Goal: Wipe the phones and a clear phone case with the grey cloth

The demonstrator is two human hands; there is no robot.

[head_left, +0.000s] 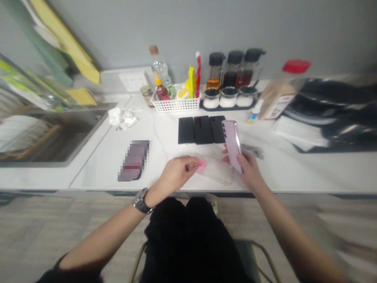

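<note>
In my right hand (249, 167) I hold a lilac smartphone (231, 139) upright and slightly tilted, its back with a column of camera lenses showing. My left hand (178, 171), with a watch on the wrist, has thumb and fingers pinched at a small pink piece (202, 165). What kind of piece it is, I cannot tell. A clear phone case (219, 173) lies flat on the counter under and beside the pink piece, between my hands. Just behind, three dark phones (203, 130) lie side by side. Off to the left is another phone (134, 161), its screen pixelated.
A white basket (176, 105) of bottles and packets stands along the wall, beside seasoning jars (229, 96). Crumpled tissue (123, 118) lies near the sink (97, 135). A grey bundle (253, 151) sits behind my right hand; a red-lidded jar (279, 94) and dark pans (332, 102) are right.
</note>
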